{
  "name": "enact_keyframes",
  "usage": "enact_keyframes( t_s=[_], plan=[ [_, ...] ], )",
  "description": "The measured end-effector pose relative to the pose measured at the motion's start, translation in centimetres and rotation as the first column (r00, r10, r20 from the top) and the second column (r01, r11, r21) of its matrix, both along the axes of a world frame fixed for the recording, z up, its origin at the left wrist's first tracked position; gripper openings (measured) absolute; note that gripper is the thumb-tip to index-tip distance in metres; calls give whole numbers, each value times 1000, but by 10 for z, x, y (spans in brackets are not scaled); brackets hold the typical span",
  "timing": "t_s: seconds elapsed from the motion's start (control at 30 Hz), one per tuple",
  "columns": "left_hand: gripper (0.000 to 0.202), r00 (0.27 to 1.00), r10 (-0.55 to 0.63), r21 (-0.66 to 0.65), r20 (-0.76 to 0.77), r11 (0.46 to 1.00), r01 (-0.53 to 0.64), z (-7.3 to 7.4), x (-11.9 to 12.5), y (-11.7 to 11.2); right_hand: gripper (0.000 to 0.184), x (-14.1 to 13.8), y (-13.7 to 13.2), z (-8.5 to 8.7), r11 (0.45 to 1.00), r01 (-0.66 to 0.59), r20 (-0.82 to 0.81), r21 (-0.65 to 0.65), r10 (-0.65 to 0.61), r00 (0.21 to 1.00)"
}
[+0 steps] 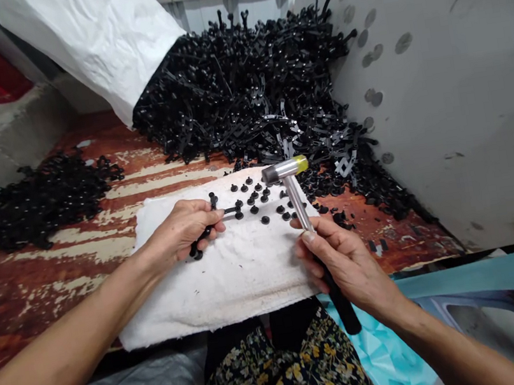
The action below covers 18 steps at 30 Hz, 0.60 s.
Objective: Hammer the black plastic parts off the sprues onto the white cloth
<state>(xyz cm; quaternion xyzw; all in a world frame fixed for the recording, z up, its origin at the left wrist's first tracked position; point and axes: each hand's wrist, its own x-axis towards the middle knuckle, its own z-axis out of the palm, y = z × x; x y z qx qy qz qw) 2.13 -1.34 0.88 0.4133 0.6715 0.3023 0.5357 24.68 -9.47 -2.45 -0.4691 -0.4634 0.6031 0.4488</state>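
The cloth lies on the table and serves as the reference for all positions.

Left hand: above the left half of the cloth, closed. Thumb and fingers pinch black parts; their round ends project upward, to the right and toward the lower left. The fingers hide the middle, so the number held cannot be determined.

Right hand: at the right edge of the cloth, wrapped around the hammer where the metal shaft meets the black grip. The hammer head is over the far right portion of the cloth, dark face left, yellow face right. The grip end extends past the near edge of the cloth.

Studs: black, scattered over the far right portion of the cloth, between the hands and beyond them.

Large pile: black pieces, beyond the cloth and along its right side. A white sack adjoins this pile, beyond the cloth to the left.

Small pile: black pieces, left of the cloth, apart from it.

Panel: grey, spotted, well right of the cloth.
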Motion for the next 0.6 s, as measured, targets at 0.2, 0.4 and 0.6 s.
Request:
enact_keyframes(
  t_s=[0.2,0.4,0.6],
  plan=[
    [28,999,-24,48,-42,998,26,-4,-1,-4,45,8,4,3,899,-150,498,411,-84,863],
    [31,999,5,65,-50,998,-2,-2,6,-8,61,9,13,0,660,-370,668,653,-274,692],
    [26,1000,-19,81,-14,996,20,-12,-2,-8,65,8,14,2,618,-471,757,629,-350,552]
  ],
)
